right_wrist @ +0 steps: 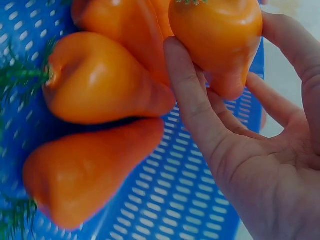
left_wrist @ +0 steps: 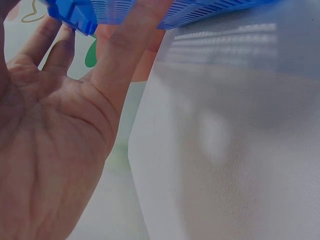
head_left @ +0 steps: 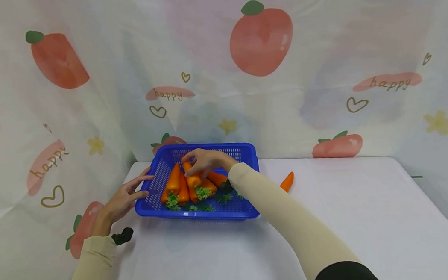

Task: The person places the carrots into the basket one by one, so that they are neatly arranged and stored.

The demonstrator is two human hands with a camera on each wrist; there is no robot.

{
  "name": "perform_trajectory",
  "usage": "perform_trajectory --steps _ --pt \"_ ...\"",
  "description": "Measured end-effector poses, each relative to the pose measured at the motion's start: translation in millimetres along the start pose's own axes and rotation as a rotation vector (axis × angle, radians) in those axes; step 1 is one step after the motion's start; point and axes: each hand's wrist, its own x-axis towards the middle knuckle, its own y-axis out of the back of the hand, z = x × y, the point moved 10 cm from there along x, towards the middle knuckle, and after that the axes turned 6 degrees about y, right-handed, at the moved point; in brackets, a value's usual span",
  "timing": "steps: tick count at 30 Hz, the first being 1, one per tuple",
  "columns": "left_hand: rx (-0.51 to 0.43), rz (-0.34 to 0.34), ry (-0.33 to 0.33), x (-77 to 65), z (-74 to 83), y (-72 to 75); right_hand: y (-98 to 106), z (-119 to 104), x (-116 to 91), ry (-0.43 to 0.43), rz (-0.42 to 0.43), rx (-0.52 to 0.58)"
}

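In the head view a blue plastic basket (head_left: 198,215) stands on the white table with several orange toy carrots in it, some with green leafy tops. My right hand (head_left: 206,160) reaches in from the right and grips one carrot (right_wrist: 220,30) between thumb and fingers, its narrow end pointing toward the palm in the right wrist view. Two more carrots, one paler (right_wrist: 100,80) and one deeper orange (right_wrist: 90,175), lie beside it. At the basket's left end, my left hand (head_left: 123,200) touches the rim with thumb and fingers fairly straight.
Right of the basket, a loose carrot (head_left: 287,182) lies on the table (head_left: 367,208), partly hidden behind my right sleeve (head_left: 286,213). Something dark green (head_left: 226,186) shows among the carrots. A printed cloth (head_left: 211,51) hangs behind and along the left.
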Motion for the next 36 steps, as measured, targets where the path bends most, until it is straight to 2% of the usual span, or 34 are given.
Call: perform_trajectory --steps 4,11,19,36 --pt "-0.013 -0.014 -0.002 1.8 -0.7 -0.2 -5 4 5 -0.023 -0.005 0.042" --pt "-0.002 -0.018 -0.005 3.3 -1.7 0.1 -10 9 8 -0.019 0.023 0.027" --pt "-0.008 -0.022 -0.009 3.2 0.6 0.0 -15 11 12 -0.049 0.028 0.069" --pt "-0.031 -0.023 -0.005 0.7 -1.4 0.3 -23 13 20 -0.052 0.056 0.023"
